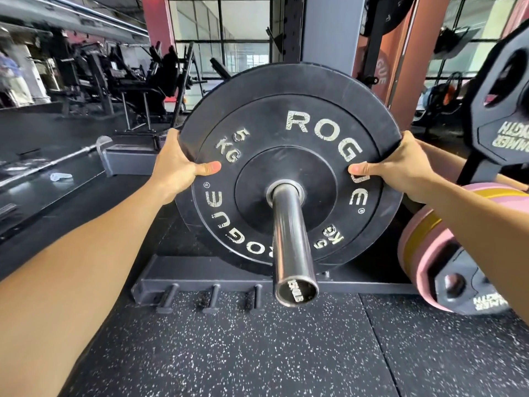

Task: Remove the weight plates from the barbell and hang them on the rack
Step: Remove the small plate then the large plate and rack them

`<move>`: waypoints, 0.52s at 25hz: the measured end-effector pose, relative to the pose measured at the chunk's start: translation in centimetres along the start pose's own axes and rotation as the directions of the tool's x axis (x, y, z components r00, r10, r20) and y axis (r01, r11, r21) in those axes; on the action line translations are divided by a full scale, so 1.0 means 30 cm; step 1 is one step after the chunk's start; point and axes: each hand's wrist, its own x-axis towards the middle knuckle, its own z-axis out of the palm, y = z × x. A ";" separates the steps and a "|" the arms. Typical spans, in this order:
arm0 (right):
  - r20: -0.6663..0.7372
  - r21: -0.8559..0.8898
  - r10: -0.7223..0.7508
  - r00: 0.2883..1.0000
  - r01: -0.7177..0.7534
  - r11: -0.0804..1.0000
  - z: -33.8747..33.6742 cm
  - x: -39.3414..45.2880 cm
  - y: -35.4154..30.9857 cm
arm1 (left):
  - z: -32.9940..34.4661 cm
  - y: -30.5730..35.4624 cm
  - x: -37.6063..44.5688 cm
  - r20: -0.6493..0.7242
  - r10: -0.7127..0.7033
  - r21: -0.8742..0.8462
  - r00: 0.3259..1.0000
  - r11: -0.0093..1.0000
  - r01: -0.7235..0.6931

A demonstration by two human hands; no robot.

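Pointing toward the camera, the steel bar sleeve (290, 239). Sitting on it further back, the black plate (289, 167), still fully threaded. Clenching its rim, left hand (177, 167) and right hand (400, 170), thumbs pressing the face. Best pulling evenly, keeping the plate square, avoiding binding before carrying toward the rack upright (329, 32).
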 end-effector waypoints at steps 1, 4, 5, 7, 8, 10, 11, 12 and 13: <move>0.003 0.010 -0.003 1.000 0.003 1.000 0.017 0.033 0.011 | 0.015 -0.012 0.035 -0.002 0.002 -0.003 1.000 1.000 -0.002; 0.003 0.027 -0.023 1.000 0.023 0.999 0.061 0.136 0.048 | 0.058 -0.049 0.138 -0.012 0.019 -0.005 1.000 1.000 -0.019; 0.001 0.033 -0.029 1.000 0.029 0.999 0.075 0.168 0.061 | 0.070 -0.061 0.168 -0.013 0.025 -0.004 1.000 1.000 -0.025; 0.019 0.030 -0.042 0.999 0.041 0.999 0.103 0.250 0.092 | 0.097 -0.088 0.239 -0.022 0.040 0.004 0.999 0.999 -0.040; 0.043 0.026 -0.051 0.998 0.049 0.998 0.116 0.287 0.105 | 0.112 -0.101 0.271 -0.027 0.045 0.008 0.999 0.999 -0.045; 0.076 0.020 -0.064 0.995 0.062 0.998 0.142 0.354 0.131 | 0.139 -0.121 0.325 -0.038 0.056 0.011 0.998 0.998 -0.056; 0.075 0.017 -0.066 0.995 0.065 0.998 0.153 0.385 0.141 | 0.151 -0.130 0.351 -0.044 0.063 0.013 0.997 0.998 -0.062; 0.069 0.015 -0.067 0.995 0.067 0.998 0.163 0.409 0.149 | 0.160 -0.138 0.370 -0.049 0.065 0.013 0.997 0.998 -0.065; 0.065 0.017 -0.068 0.996 0.067 0.998 0.172 0.429 0.154 | 0.169 -0.145 0.388 -0.051 0.066 0.009 0.997 0.998 -0.066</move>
